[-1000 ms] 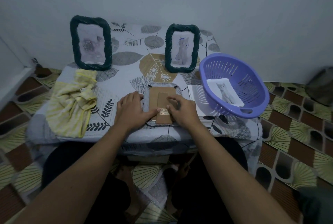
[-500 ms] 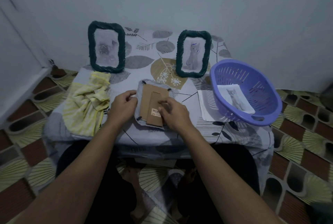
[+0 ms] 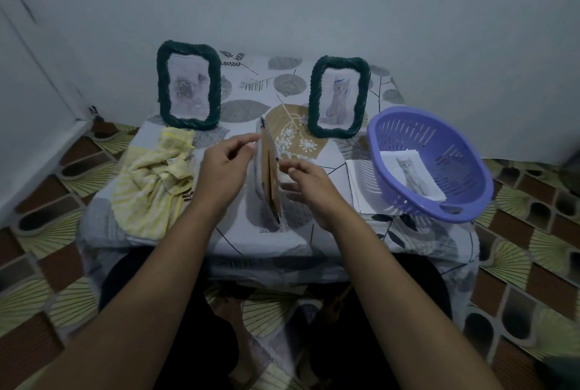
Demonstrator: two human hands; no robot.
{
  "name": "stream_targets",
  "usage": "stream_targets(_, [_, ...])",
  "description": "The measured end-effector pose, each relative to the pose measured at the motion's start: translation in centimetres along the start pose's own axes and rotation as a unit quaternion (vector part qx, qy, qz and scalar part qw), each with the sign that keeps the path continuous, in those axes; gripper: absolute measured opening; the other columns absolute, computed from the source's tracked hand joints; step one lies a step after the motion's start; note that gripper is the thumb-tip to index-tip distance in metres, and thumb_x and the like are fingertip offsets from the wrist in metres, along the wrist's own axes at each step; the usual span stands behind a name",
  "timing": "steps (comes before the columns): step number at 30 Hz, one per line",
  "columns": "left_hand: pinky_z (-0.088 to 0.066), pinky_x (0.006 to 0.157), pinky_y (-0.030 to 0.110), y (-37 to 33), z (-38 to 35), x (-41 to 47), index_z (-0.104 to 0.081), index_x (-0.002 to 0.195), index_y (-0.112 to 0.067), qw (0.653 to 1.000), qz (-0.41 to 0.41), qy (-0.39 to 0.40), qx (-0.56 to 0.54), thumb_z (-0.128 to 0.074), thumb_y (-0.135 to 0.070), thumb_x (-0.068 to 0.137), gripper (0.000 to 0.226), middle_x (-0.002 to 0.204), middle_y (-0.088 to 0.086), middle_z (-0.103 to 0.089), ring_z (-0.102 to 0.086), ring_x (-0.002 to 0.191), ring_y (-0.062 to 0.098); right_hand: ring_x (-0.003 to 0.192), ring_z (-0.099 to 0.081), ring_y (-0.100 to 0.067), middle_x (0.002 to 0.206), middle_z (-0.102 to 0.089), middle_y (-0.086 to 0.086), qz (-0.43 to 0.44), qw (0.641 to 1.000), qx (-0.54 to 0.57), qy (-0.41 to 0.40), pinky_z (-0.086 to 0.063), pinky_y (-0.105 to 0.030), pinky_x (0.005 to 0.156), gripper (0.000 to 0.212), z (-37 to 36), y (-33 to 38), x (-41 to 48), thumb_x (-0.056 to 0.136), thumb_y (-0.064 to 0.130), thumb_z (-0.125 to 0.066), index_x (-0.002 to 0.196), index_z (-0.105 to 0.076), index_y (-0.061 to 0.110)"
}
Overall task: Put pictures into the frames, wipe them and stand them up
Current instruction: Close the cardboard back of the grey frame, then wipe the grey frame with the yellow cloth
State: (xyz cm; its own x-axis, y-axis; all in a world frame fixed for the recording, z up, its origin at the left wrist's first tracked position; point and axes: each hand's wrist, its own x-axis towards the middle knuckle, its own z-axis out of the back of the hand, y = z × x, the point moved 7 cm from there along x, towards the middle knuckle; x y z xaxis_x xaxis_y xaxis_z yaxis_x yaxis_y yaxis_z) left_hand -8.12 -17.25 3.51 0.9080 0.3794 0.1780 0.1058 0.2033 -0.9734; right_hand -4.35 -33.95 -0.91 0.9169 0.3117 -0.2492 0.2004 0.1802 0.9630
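Now the frame (image 3: 269, 176), lately flat, stands on edge, left fingers (image 3: 245, 140) pinching it, hold of right fingers (image 3: 294, 167) unclear; wiping likely next.

home | patterned tablecloth (image 3: 251, 107) | tiled floor (image 3: 533, 251) | plastic basket (image 3: 470, 201)

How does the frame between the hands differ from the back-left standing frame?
The pale frame is edge-on, showing its cardboard back; the back-left frame faces the camera, showing its picture. The pale frame's rim is light grey; the back-left frame's is dark green. The left hand grips the pale frame; the back-left frame stands untouched. Both are rectangular.
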Motion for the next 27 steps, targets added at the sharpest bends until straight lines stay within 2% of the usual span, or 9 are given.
stream_targets(5, [-0.04,0.089,0.009,-0.5,-4.2,-0.7,-0.073,0.113,-0.025,0.995,0.013,0.103,0.009,-0.048,-0.008,0.1,0.033,0.117,-0.01,-0.07,-0.058,0.112,-0.004,0.091,-0.06,-0.025,0.114,-0.067,0.0,-0.03,0.995,0.089,-0.026,-0.048,-0.033,0.072,0.033,2.2,0.7,0.0,0.105,0.037,-0.036,0.115,-0.064,0.023])
stream_targets(7, [-0.042,0.092,0.012,-0.3,-5.2,-1.0,-0.075,0.112,-0.023,0.993,0.009,0.116,0.031,-0.047,-0.005,0.099,0.036,0.11,-0.013,-0.072,-0.06,0.11,-0.006,0.089,-0.063,-0.026,0.101,-0.071,-0.001,-0.05,0.992,0.112,-0.035,-0.051,-0.039,0.082,0.039,3.0,0.5,0.3,0.103,0.044,-0.036,0.102,-0.069,0.023])
stream_targets(10, [-0.044,0.085,0.011,1.4,-5.2,-1.2,-0.074,0.111,-0.024,0.992,0.028,0.114,0.055,-0.046,-0.004,0.098,0.037,0.102,-0.015,-0.072,-0.061,0.094,-0.013,0.107,-0.068,-0.034,0.11,-0.074,-0.01,-0.079,0.986,0.142,-0.034,-0.049,-0.053,0.101,0.047,3.4,-0.5,0.6,0.1,0.049,-0.039,0.119,-0.069,0.017])
stream_targets(14, [-0.045,0.083,0.022,3.7,-3.4,-1.5,-0.074,0.11,-0.025,0.988,0.034,0.102,0.114,-0.049,-0.008,0.098,0.032,0.104,-0.009,-0.072,-0.065,0.095,0.01,0.101,-0.068,-0.032,0.111,-0.072,-0.017,-0.079,0.977,0.192,-0.051,-0.051,-0.047,0.097,0.041,3.7,-0.7,0.5,0.098,0.038,-0.047,0.117,-0.067,0.008])
stream_targets(16, [-0.046,0.084,0.023,4.7,-1.7,-1.3,-0.074,0.109,-0.023,0.98,0.028,0.082,0.179,-0.055,-0.013,0.094,0.026,0.107,-0.003,-0.072,-0.063,0.094,0.012,0.095,-0.057,-0.031,0.101,-0.055,-0.024,-0.079,0.968,0.233,-0.055,-0.048,-0.043,0.091,0.037,3.4,-0.6,0.5,0.082,0.035,-0.055,0.109,-0.058,0.01])
stream_targets(18, [-0.046,0.093,0.037,5.1,0.5,-0.8,-0.075,0.105,-0.025,0.96,0.001,0.031,0.279,-0.055,-0.027,0.083,0.029,0.11,0.004,-0.068,-0.06,0.101,0.027,0.096,-0.046,-0.03,0.102,-0.044,-0.018,-0.096,0.956,0.272,-0.058,-0.043,-0.043,0.086,0.045,2.9,-1.1,0.8,0.069,0.033,-0.059,0.109,-0.048,0.017])
stream_targets(20, [-0.04,0.098,0.048,5.2,2.9,-0.4,-0.074,0.104,-0.026,0.916,-0.013,-0.034,0.399,-0.056,-0.031,0.078,0.032,0.116,0.008,-0.063,-0.051,0.111,0.039,0.095,-0.055,-0.032,0.104,-0.056,-0.022,-0.101,0.945,0.308,-0.048,-0.048,-0.044,0.09,0.035,2.1,-1.5,1.0,0.085,0.036,-0.055,0.111,-0.059,0.013])
stream_targets(22, [-0.032,0.096,0.05,5.2,5.2,-0.2,-0.07,0.11,-0.025,0.873,0.007,-0.097,0.478,-0.065,-0.028,0.079,0.032,0.123,0.011,-0.057,-0.043,0.117,0.038,0.099,-0.068,-0.034,0.113,-0.069,-0.02,-0.102,0.938,0.329,-0.04,-0.053,-0.048,0.093,0.045,1.3,-2.3,1.2,0.104,0.039,-0.04,0.121,-0.065,0.006])
stream_targets(27, [-0.028,0.098,0.054,7.0,9.1,0.4,-0.048,0.134,-0.016,0.833,0.081,-0.137,0.53,-0.062,-0.035,0.079,0.06,0.136,0.019,-0.046,-0.037,0.125,0.039,0.107,-0.068,-0.04,0.117,-0.069,-0.024,-0.109,0.95,0.289,-0.052,-0.053,-0.058,0.092,0.036,-0.9,-3.6,1.2,0.104,0.022,-0.047,0.131,-0.058,0.0])
